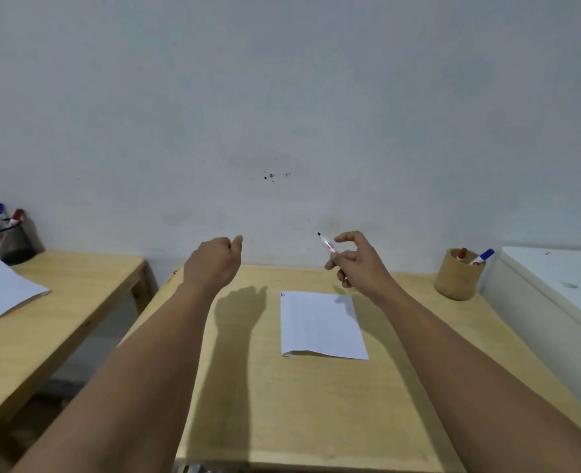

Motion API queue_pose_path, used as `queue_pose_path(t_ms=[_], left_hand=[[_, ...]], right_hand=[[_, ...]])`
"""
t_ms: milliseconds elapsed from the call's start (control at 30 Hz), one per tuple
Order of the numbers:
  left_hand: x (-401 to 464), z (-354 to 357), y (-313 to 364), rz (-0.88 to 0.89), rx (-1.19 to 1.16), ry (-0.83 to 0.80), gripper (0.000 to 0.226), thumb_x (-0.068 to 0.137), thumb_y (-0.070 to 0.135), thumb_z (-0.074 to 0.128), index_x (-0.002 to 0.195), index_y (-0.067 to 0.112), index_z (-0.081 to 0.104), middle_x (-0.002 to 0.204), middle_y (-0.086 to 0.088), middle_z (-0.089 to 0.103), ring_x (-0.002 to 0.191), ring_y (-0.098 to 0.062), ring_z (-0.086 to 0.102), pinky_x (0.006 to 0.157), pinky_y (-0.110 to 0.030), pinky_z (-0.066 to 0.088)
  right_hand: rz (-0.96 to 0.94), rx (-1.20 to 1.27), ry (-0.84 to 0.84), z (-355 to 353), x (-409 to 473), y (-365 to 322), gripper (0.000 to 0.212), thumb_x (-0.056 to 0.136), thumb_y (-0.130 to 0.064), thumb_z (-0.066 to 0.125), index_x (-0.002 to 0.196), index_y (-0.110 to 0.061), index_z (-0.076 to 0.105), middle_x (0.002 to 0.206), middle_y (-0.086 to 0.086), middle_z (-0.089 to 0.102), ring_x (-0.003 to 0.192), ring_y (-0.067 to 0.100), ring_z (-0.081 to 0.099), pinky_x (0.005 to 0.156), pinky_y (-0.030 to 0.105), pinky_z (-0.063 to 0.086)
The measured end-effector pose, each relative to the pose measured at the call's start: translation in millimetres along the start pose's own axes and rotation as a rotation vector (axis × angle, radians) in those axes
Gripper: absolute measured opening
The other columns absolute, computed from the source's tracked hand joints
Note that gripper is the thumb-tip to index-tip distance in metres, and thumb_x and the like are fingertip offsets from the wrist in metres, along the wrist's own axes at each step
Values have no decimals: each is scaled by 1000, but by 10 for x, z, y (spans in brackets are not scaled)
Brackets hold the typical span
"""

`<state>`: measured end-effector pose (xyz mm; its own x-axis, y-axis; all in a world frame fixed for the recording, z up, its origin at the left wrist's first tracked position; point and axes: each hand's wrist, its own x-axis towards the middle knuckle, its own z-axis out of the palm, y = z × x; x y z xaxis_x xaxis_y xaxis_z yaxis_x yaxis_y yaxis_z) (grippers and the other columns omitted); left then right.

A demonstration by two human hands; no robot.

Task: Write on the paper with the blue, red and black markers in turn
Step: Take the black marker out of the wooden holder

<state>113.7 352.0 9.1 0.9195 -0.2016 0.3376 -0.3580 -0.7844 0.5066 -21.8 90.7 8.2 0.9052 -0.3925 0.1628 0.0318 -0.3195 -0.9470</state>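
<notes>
A white sheet of paper [323, 324] lies on the wooden desk [282, 404], with small dark marks at its top left corner. My right hand [360, 261] is raised above the paper's far edge. It pinches an uncapped marker [326, 243] with a white barrel and a black tip that points up and to the left. My left hand [214, 261] hovers to the left of the paper with fingers curled in and thumb out; whether anything is inside it is hidden. A wooden cup [456, 278] at the desk's back right holds a red marker [462, 253] and a blue marker [485, 256].
A second wooden desk [60, 319] to the left carries a black mesh holder [7, 240] with markers and another white sheet [2, 295]. A white cabinet [555, 295] stands against the desk's right side. A pale wall rises right behind the desks.
</notes>
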Motion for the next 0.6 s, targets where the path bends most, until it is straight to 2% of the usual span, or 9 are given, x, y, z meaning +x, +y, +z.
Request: queue_pose_path(t_ms=[133,233,300,367,467,533,600], left_hand=[[-57,564,-181,144,237,-131,41,107,50,29,94,14,43,81,-3,57,79,-33,58,62,-37,37],[-125,855,-281,221,365,-191,38,105,50,33,106,16,48,97,-5,64,91,-33,65,72,-39,42],[-151,986,-352,231,397,-213,39,103,51,35,106,16,51,102,-6,66,94,-33,65,78,-40,42],[-163,1043,-396,226,398,-213,42,101,55,37,106,16,52,103,-6,67,94,-33,64,79,-41,41],[-212,992,-386,106,275,-198,55,95,69,42,108,17,52,103,-3,62,93,-32,63,82,-43,49],[-312,912,-375,60,172,-99,56,94,70,44,113,18,53,106,-3,60,94,-31,62,79,-44,52],[-479,852,-377,165,145,17,49,96,64,44,110,20,57,104,-1,62,92,-29,61,74,-42,49]], right_hand=[[186,396,91,18,151,229,16,109,-10,54,106,-16,69,97,16,72,56,20,58,54,28,49],[287,675,149,43,251,325,29,104,-10,50,110,-13,78,96,15,79,61,23,68,57,30,53],[292,790,149,53,288,378,29,102,-4,52,114,-12,77,96,14,81,67,23,72,60,30,54],[240,767,121,65,287,434,23,99,-1,65,116,-12,74,97,11,81,69,20,73,59,27,54],[214,647,151,96,251,441,7,101,-19,73,106,-15,73,81,7,74,56,14,64,50,24,45],[233,606,208,115,252,387,23,104,-36,67,95,-16,72,66,2,66,48,12,56,48,23,37],[238,574,245,126,239,320,30,107,-40,59,94,-18,74,61,2,64,45,11,52,48,23,34]])
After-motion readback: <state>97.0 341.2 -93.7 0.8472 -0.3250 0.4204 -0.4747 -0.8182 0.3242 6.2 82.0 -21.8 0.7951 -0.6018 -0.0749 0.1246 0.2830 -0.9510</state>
